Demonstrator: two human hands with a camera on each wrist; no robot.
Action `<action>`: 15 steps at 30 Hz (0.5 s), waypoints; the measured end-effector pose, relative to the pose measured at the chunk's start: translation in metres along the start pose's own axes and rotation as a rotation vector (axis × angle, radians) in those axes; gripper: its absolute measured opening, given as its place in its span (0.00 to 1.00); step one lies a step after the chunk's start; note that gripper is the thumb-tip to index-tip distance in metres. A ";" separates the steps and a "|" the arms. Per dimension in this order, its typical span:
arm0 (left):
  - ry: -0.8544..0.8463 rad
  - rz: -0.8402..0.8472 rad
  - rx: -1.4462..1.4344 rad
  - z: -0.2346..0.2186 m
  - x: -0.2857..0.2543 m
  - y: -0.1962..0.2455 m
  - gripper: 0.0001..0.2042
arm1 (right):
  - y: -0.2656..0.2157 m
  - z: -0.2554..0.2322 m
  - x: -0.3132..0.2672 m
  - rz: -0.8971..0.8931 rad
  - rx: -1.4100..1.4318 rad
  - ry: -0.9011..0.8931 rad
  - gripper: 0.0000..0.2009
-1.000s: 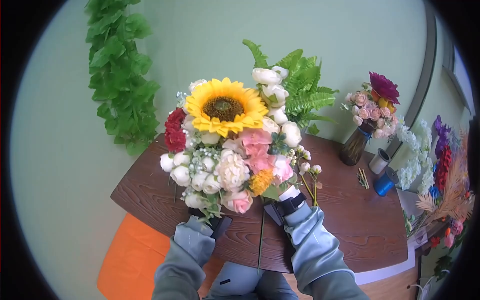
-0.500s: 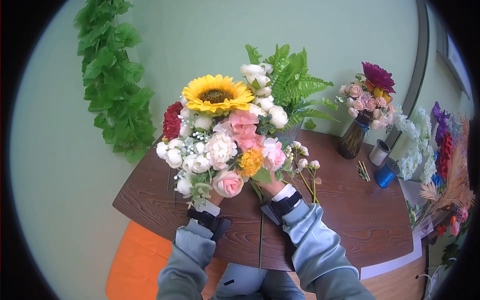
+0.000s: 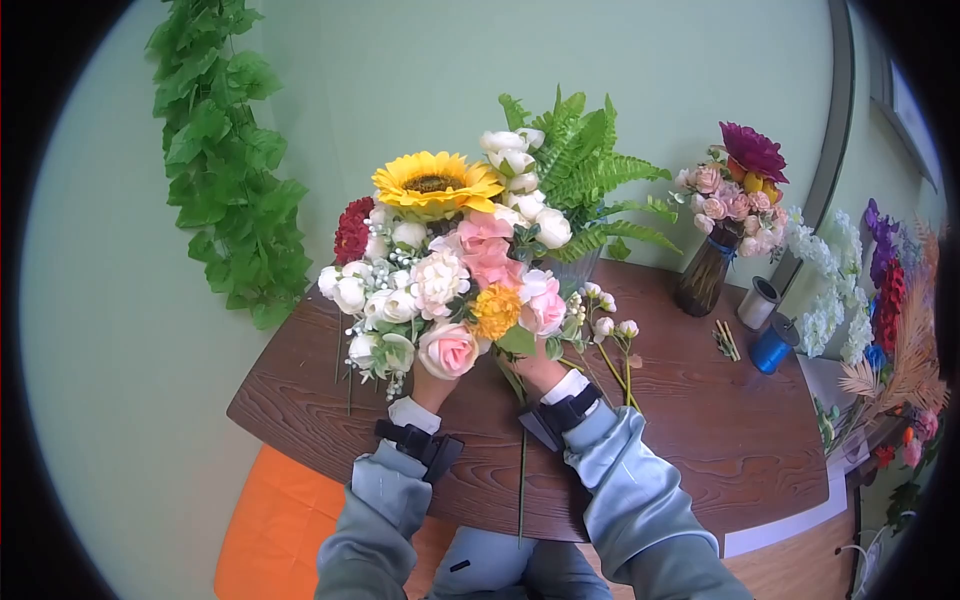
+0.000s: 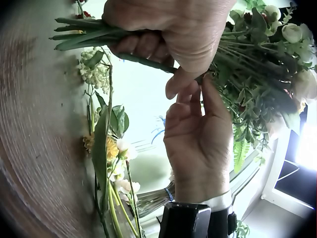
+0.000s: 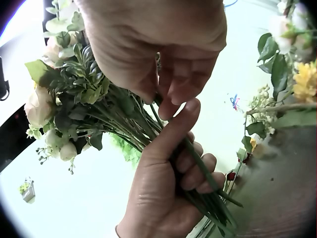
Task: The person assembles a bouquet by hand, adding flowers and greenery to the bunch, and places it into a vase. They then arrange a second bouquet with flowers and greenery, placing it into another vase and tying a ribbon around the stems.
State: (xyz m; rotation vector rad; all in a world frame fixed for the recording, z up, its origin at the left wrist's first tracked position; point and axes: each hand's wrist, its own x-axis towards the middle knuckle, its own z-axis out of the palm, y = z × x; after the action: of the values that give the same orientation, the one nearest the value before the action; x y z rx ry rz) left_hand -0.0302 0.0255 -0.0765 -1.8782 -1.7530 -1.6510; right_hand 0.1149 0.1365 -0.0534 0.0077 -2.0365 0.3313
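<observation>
A large mixed bouquet with a yellow sunflower at its top is held over the brown table. My left hand grips the gathered green stems in curled fingers, their cut ends sticking out past the fist. Just under the blooms, the fingertips of my right hand pinch a thin stem close to the left thumb. In the head view the blooms cover most of the left hand and the fingers of the right hand.
Behind the bouquet are fern leaves. At right stand a vase of flowers, a white spool and a blue spool. Loose budded stems lie by the right hand; an orange seat is at lower left.
The bouquet has tilted, so the sunflower faces more upward and sits higher. Both wrists and parts of the hands now show below the blooms. The head view has shifted slightly.
</observation>
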 end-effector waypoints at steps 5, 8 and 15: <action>0.049 0.126 0.193 -0.001 0.004 0.012 0.15 | 0.009 0.020 -0.010 0.138 0.248 0.004 0.28; -0.004 0.109 0.065 -0.010 0.003 0.043 0.16 | 0.009 0.021 -0.011 0.158 0.329 0.014 0.28; -0.035 0.116 0.023 -0.013 -0.018 0.038 0.15 | 0.010 0.021 -0.013 0.232 0.612 0.052 0.27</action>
State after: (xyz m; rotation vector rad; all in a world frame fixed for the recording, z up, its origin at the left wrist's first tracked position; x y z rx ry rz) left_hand -0.0056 -0.0076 -0.0625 -1.9697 -1.6333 -1.5606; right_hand 0.1012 0.1391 -0.0761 0.1389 -1.8155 1.0772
